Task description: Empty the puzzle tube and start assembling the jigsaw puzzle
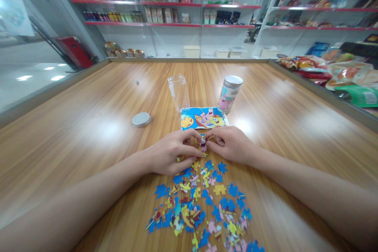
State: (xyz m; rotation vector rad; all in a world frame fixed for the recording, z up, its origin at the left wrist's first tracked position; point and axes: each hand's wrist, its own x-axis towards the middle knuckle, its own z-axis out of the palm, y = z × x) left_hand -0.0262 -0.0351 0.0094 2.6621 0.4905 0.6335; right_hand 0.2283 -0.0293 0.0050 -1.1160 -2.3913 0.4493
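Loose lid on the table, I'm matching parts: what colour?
The lid is plain silver-grey; head view.

Wooden table, puzzle pieces, picture card, lid, clear jar, printed can

Loose puzzle pieces on the table
A card is laid behind them; jar and canister are set behind it, lid at its left.

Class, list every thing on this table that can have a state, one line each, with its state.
Clear jar: upright, open, empty.
Metal lid: off, lying flat.
Printed jar: upright, lidded.
Picture sheet: lying flat.
Puzzle pieces: loose, scattered.
Held piece: pinched between both hands.
Left hand: closed on held piece.
Right hand: closed on held piece.
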